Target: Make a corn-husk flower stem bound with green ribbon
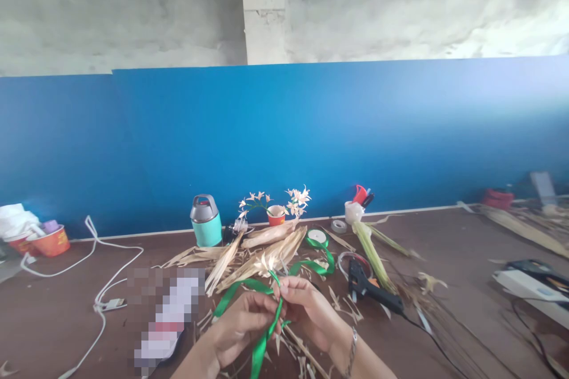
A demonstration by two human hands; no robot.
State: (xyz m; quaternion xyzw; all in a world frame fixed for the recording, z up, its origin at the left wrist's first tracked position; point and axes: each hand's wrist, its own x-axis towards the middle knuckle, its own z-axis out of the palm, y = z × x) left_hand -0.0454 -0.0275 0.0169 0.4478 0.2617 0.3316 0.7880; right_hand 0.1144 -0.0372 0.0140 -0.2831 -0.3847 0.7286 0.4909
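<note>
My left hand [240, 325] is closed, its fingers on a green ribbon [262, 346] whose tail hangs down toward me. My right hand [311, 311] pinches the green-wrapped stem [276, 279] of a small husk flower [267, 263]. The pale petals point up and away, above my fingertips. The two hands nearly meet, and the fingers partly hide where ribbon and stem join. More ribbon loops behind them toward a ribbon spool [317, 238]. Dried corn husks [271, 251] lie just beyond the hands.
Behind stand a teal flask [207, 228] and an orange paper cup [276, 216] with finished husk flowers. A black glue gun [373, 290] with its cord lies right. A blurred-out phone-like object [171, 320] and a white cable [104, 284] are left. A blue panel [288, 142] closes the back.
</note>
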